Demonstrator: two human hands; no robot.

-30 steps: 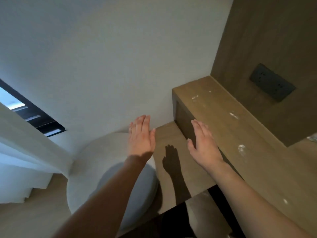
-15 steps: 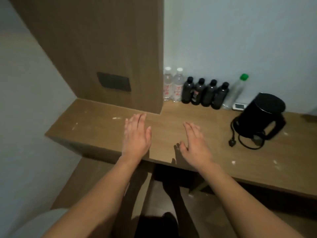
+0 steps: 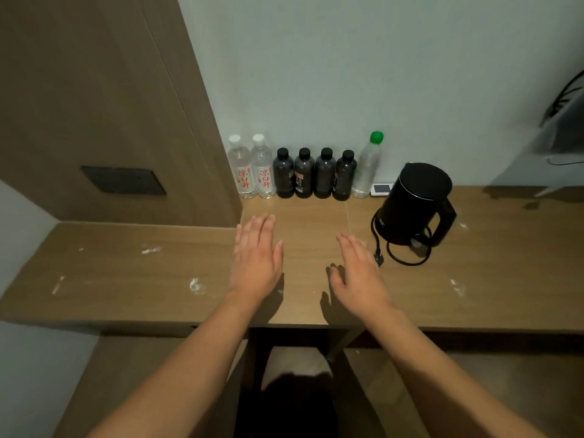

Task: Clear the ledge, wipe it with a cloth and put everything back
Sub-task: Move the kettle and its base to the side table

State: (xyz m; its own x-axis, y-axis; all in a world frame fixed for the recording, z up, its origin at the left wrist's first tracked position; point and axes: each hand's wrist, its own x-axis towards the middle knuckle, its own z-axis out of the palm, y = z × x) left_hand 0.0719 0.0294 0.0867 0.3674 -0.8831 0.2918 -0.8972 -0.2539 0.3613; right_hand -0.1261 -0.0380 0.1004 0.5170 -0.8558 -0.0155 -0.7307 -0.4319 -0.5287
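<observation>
A long wooden ledge [image 3: 132, 279] with white smudges runs across the view. Against the back wall stand two clear water bottles [image 3: 251, 167] with red print, several black bottles [image 3: 314, 175] and a clear green-capped bottle [image 3: 368, 165]. A small white device [image 3: 380, 189] lies beside a black kettle [image 3: 415, 203] with its cord [image 3: 398, 257] coiled in front. My left hand [image 3: 256, 257] and my right hand [image 3: 358, 273] hover flat over the ledge's middle, fingers straight, holding nothing. No cloth is in view.
A wooden wall panel with a dark socket plate [image 3: 123, 181] rises at the left rear of the ledge. At the far right edge a dark object [image 3: 565, 128] with cables sits above the ledge. Wooden floor [image 3: 373, 390] shows below the front edge.
My view swung from the ledge's left end and a white round stool to the bottles and kettle, then closer. Both hands stayed flat and empty, now over the ledge.
</observation>
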